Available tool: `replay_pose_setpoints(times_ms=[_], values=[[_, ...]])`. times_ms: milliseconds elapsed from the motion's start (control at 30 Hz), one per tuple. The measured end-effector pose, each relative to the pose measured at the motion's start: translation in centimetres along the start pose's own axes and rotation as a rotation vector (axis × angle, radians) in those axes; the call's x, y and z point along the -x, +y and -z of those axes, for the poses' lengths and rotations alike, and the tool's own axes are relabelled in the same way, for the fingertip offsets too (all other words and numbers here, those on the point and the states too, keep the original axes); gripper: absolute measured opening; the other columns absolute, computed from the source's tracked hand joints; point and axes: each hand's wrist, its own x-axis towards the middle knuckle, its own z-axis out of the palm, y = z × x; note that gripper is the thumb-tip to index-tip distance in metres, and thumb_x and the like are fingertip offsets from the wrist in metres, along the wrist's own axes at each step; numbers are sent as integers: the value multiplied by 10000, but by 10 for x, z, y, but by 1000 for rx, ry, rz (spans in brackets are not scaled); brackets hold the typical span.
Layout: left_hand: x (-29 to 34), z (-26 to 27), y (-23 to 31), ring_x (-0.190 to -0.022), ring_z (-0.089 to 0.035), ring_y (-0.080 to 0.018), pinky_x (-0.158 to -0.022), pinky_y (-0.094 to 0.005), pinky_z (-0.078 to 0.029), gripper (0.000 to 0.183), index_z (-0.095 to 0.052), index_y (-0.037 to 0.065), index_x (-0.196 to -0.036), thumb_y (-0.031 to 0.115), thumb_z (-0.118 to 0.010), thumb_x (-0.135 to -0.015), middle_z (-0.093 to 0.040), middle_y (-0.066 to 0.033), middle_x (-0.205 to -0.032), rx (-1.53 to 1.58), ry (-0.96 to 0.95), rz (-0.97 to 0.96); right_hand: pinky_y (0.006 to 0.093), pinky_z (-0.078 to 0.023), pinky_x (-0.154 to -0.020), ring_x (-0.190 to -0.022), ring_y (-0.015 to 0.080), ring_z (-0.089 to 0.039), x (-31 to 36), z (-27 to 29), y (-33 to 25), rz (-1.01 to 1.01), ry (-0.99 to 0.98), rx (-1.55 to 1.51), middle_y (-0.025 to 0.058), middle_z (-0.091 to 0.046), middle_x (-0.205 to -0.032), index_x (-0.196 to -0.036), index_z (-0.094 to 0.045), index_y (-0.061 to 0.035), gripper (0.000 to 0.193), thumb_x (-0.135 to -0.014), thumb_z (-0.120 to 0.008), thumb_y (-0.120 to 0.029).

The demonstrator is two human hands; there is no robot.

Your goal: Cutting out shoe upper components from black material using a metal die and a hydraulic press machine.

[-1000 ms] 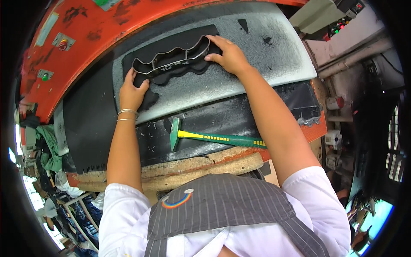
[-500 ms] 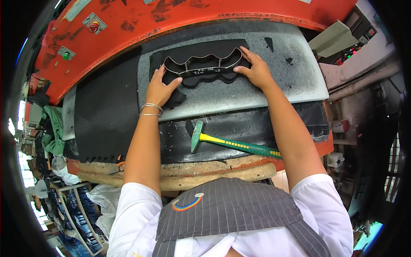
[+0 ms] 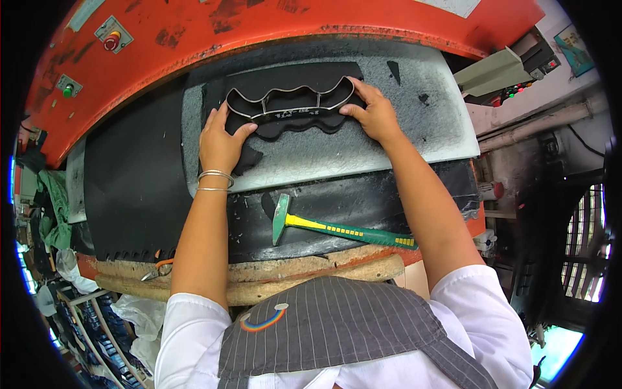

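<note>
Metal cutting die (image 3: 285, 115) held at both ends

The left hand (image 3: 220, 144) and right hand (image 3: 379, 118) grip its opposite ends over the black sheet (image 3: 324, 70) on the pale cutting board (image 3: 427, 126), probably to keep it aligned. The hammer (image 3: 350, 231) lies nearer the body, perhaps for clearance. Against half a second ago, the view has shifted; the grip looks unchanged.

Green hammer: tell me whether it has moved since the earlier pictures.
No: judged against the pale board, the green hammer has not visibly shifted any way; only the view has.
</note>
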Motion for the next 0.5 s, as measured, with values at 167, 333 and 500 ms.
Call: replay_pose_setpoints(times_ms=[167, 333, 500], values=[[2, 3, 3, -1246, -460, -368, -1013, -422, -386, 711, -526, 143, -1310, 387, -779, -693, -504, -228, -1319, -4, 9, -4, 389, -411, -996, -1200, 323, -493, 0, 5, -8, -21, -21, 63, 142, -557, -1271, -1321, -514, -168, 669, -721, -765, -321], [4, 9, 9, -1255, -455, -362, -1005, -404, -401, 679, -542, 101, -1279, 340, -791, -694, -531, -207, -1295, -38, 62, -3, 396, -405, -999, -1201, 335, -491, 1, 7, -11, 6, -14, 78, 166, -550, -1270, -1329, -503, -154, 655, -742, -754, -301], [6, 20, 16, -1244, -441, -416, -1026, -416, -377, 781, -480, 129, -1344, 430, -778, -688, -441, -277, -1355, -4, 26, -28, 391, -400, -996, -1186, 351, -498, 6, 12, -12, 58, 115, 87, 202, -534, -1275, -1336, -489, -103, 718, -717, -780, -322]])
